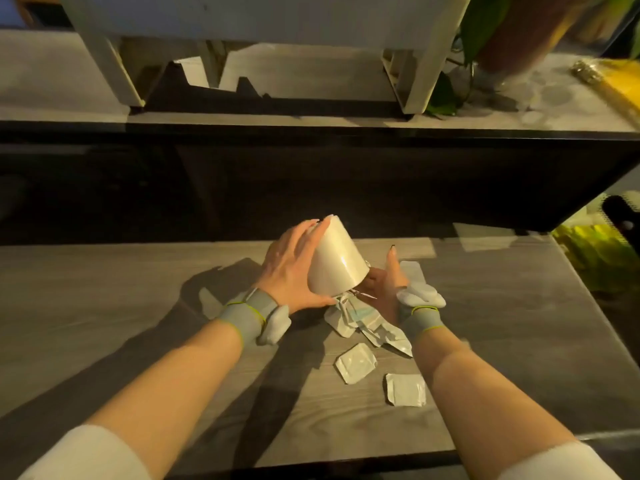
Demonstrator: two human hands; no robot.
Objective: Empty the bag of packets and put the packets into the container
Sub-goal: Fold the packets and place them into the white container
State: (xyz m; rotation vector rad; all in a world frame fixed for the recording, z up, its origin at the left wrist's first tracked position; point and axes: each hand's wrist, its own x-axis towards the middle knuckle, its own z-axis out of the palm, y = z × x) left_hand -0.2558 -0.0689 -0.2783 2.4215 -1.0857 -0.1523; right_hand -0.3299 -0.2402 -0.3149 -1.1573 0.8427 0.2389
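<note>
A cream, tapered container (335, 258) is tipped over above the table, its mouth facing down and toward me. My left hand (290, 269) grips its side. Beneath the mouth, my right hand (382, 287) is held palm-up with fingers apart, among white packets that spill from the rim. A heap of those packets (367, 326) lies on the table just under the container. Two more packets lie apart, one (355, 362) nearer me and another (406, 389) to its right. I cannot tell whether anything is pinched in my right hand.
The grey wooden table (138, 323) stretches left and right; its front edge runs near my forearms. A dark raised shelf (311, 181) stands behind the container. On top of it are a white frame (419, 81) and a potted plant (491, 39).
</note>
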